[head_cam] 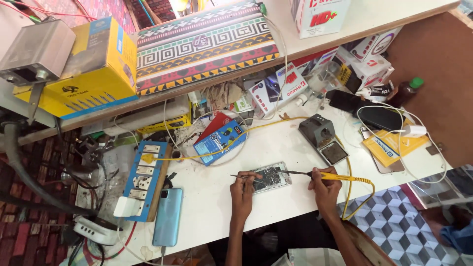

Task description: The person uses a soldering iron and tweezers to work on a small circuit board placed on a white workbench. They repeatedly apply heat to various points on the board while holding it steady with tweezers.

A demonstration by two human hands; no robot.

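Note:
An opened phone (271,178) with its circuit board bared lies on the white workbench (217,197). My left hand (244,186) rests at the phone's left edge and pinches thin tweezers (240,176) that point left. My right hand (325,184) grips a yellow-handled soldering iron (331,176), its dark tip reaching left onto the board. The iron's yellow cord (362,194) loops down past my right wrist.
A grey soldering station (322,137) stands behind my right hand. A blue socket board (144,178) and a light-blue phone (167,216) lie at the left. Boxes, cables and phones crowd the back and right. A shelf above carries a yellow box (101,69) and a patterned case (204,44).

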